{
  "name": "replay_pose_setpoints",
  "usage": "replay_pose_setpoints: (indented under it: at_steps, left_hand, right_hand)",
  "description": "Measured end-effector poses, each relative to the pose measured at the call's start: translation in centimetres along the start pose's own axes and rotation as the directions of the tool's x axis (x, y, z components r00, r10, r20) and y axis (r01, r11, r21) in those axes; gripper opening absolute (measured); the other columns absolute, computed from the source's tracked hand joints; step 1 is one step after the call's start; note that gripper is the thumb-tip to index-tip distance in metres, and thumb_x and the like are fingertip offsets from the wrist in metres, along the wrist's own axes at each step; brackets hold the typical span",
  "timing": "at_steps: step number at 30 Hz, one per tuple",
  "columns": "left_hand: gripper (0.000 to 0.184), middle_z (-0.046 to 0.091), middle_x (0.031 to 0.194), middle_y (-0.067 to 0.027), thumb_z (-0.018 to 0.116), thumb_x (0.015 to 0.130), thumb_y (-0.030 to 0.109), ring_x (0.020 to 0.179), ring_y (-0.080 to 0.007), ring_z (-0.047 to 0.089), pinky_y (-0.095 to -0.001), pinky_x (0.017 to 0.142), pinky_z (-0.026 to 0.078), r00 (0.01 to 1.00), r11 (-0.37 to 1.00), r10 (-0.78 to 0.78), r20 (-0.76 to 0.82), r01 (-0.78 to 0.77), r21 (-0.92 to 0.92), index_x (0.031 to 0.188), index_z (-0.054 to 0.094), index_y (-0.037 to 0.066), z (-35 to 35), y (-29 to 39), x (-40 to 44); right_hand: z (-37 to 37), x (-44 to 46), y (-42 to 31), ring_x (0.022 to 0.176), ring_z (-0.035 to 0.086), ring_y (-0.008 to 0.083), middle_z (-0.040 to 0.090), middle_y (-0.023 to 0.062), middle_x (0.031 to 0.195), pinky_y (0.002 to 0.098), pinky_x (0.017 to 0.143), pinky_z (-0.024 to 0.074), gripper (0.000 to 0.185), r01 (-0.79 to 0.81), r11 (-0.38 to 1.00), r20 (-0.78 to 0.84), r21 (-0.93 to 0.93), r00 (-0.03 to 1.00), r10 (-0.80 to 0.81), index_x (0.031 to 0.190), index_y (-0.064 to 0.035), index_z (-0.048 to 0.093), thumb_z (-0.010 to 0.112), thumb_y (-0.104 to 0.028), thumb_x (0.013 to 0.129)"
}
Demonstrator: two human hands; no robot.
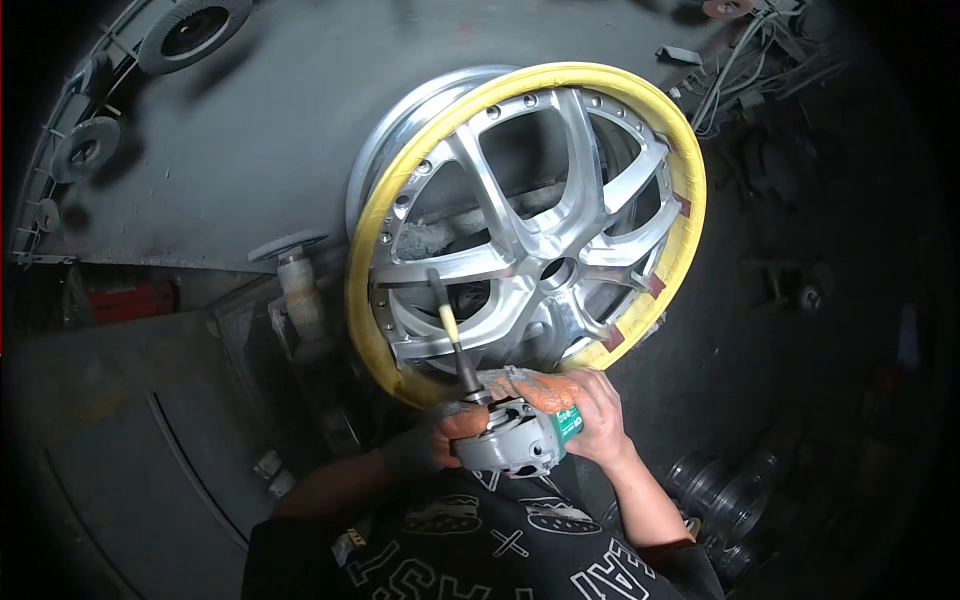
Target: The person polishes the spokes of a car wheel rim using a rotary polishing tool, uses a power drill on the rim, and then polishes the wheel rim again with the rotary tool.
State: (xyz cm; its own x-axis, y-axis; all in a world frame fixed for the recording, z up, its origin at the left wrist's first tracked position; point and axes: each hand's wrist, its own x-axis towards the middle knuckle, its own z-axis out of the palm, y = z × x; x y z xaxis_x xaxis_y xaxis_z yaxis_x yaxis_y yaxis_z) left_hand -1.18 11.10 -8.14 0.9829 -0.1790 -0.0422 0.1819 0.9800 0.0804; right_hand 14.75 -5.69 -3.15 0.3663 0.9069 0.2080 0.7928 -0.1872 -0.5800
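An angle grinder (510, 440) with a grey head and green body is held in front of my chest. My left hand (455, 430), in a dark, orange-stained glove, grips it near the neck. Around the green body, my right hand (595, 410) is closed, with orange-stained covering on its fingers. A long spindle reaches up from the tool to a pale yellow section and a blurred dark tip, in front of the lower left spokes of a silver alloy wheel (570, 220). Yellow tape (690, 220) covers the wheel's rim, with several small dark red pieces along its right side.
Behind the wheel stands a grey panel (280, 150). Several round discs (85, 150) hang on a rack at the left. A disc on a wrapped spindle (298, 285) is close to the wheel's left side. Cables (745, 70) bunch at upper right; dark shiny round objects (725, 495) lie at lower right.
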Motion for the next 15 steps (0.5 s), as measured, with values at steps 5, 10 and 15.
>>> replay_pose_setpoints:
  at_steps: [5,10,15]
  left_hand:
    - [0.053,0.063,0.118,-0.0085,0.069,0.090,0.030,0.099,-0.0167,0.065,-0.0350,0.079,0.058,0.969,0.969,-0.241,-0.056,0.243,0.035,0.133,0.052,0.006,-1.5,0.2,0.4]
    - [0.047,0.066,0.115,-0.0090,0.070,0.088,0.024,0.102,-0.0135,0.065,-0.0340,0.086,0.055,0.991,0.987,-0.129,0.045,0.133,-0.090,0.129,0.057,0.004,-1.1,-1.2,4.2]
    - [0.041,0.065,0.122,-0.0095,0.065,0.093,0.022,0.108,-0.0187,0.065,-0.0365,0.093,0.053,0.973,0.953,-0.094,0.212,0.149,-0.262,0.128,0.057,0.002,-3.4,-2.8,4.1]
  right_hand:
    - [-1.3,0.0,0.3,0.093,0.062,0.0352,0.061,0.0143,0.104,0.0452,0.083,0.0499,0.059,-0.004,1.000,-0.066,-0.029,0.998,0.002,0.109,-0.0022,0.062,0.082,-0.011,0.053]
    - [-2.6,-1.4,1.4,0.097,0.062,0.0371,0.061,0.0158,0.106,0.0465,0.085,0.0503,0.060,-0.090,0.992,-0.042,-0.089,0.995,0.086,0.109,-0.0013,0.062,0.082,-0.010,0.053]
    - [-2.5,-2.0,1.3,0.096,0.063,0.0378,0.062,0.0167,0.105,0.0469,0.085,0.0510,0.060,-0.104,0.992,-0.010,-0.073,0.995,0.104,0.107,-0.0009,0.062,0.080,-0.010,0.051]
